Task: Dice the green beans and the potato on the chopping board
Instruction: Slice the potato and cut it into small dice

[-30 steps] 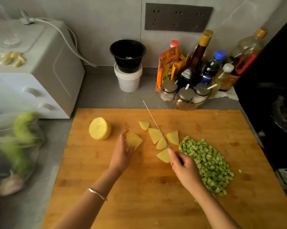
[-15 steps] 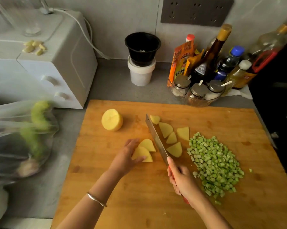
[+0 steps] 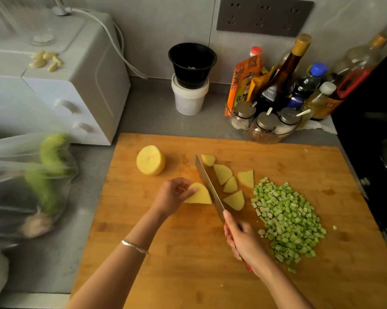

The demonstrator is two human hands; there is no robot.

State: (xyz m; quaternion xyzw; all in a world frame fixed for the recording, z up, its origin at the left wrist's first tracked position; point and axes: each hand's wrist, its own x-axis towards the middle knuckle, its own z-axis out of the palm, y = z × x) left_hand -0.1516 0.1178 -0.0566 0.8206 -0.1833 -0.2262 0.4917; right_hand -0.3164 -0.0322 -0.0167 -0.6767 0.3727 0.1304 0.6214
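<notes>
On the wooden chopping board (image 3: 188,275), which lies on the grey bench (image 3: 143,112), the left hand (image 3: 174,196) comes in from the lower left with the forearm slanting up and to the right and a thin bracelet (image 3: 134,246) round the wrist. The hand is arched over the near end of a half-round potato slice (image 3: 201,195), fingertips curled down on its left edge, so the grip is a light pinch-and-press that pins the slice flat. The right hand (image 3: 243,239) reaches in from the lower right, its grip closed round the red handle of a knife (image 3: 208,186), with the forefinger stretched forward along the back of the blade. The blade runs away from the person and slightly leftward, its flat side leaning over, and it stands just beside the right edge of the held slice; whether the edge touches the slice cannot be told. To the right of the blade lie five cut potato pieces (image 3: 222,173), close together. A rounded potato half (image 3: 150,160) sits apart toward the board's far left corner. The diced green beans (image 3: 286,219) form a loose heap on the right part of the board, just beside the potato pieces and the right hand.
</notes>
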